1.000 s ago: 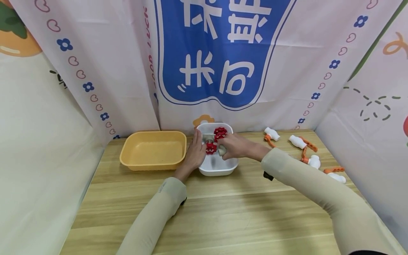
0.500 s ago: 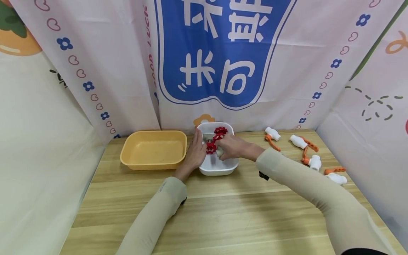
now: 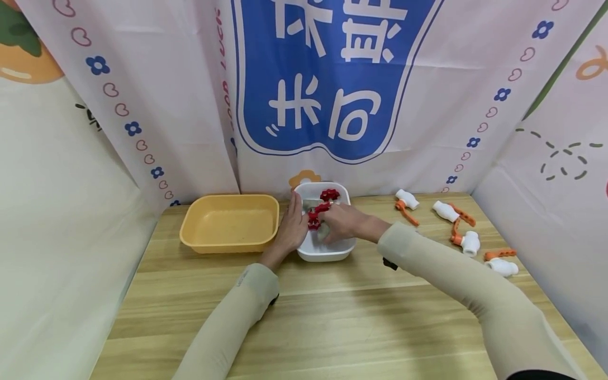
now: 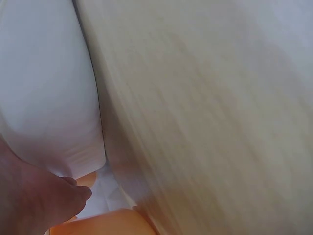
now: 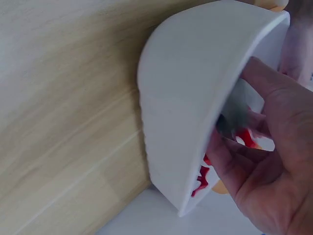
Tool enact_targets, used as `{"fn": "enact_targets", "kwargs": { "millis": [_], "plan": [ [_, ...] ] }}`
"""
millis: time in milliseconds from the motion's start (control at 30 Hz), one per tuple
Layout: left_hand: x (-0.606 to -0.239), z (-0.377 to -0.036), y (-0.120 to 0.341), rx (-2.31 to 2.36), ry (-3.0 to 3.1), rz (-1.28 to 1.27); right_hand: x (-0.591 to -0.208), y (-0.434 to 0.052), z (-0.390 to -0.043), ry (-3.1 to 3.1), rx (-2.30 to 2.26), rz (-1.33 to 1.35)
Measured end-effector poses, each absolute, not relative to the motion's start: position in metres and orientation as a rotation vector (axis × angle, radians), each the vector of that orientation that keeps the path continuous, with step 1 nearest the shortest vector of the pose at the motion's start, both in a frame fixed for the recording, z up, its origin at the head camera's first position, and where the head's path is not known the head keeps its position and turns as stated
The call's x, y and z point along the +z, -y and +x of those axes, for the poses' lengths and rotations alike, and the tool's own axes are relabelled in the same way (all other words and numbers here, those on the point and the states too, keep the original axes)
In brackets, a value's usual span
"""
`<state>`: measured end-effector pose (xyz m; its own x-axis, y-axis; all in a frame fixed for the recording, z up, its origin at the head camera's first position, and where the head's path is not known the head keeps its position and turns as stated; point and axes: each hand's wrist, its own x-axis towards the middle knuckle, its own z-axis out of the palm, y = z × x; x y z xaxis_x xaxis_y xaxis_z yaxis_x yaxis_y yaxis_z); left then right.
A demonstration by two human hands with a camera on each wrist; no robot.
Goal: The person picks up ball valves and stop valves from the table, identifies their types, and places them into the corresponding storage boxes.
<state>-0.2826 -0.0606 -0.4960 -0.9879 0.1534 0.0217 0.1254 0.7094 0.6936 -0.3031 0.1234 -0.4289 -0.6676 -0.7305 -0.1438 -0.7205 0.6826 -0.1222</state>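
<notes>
My left hand [image 3: 291, 228] rests flat, fingers straight, against the white tub [image 3: 328, 250] on the surface [image 3: 332, 311]. My right hand [image 3: 341, 221] is inside the tub, fingers curled round a grey valve with red handle [image 3: 314, 216].

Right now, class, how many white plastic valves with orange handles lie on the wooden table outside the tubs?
4, all at the table's right end: one farthest back, one right of it, one nearer, one nearest the edge. None appear hidden.
</notes>
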Motion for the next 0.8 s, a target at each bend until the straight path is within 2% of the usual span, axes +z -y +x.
{"fn": "enact_targets", "kwargs": {
  "millis": [300, 800],
  "plan": [
    [-0.496, -0.283, 0.060, 1.155, -2.869, 0.235, -0.410, -0.135, -0.299, -2.785, -0.061, -1.191],
    [-0.495, -0.284, 0.056, 1.101, -2.924, 0.230, -0.406, -0.156, -0.296, -2.888, 0.063, -1.146]
  ]
}}
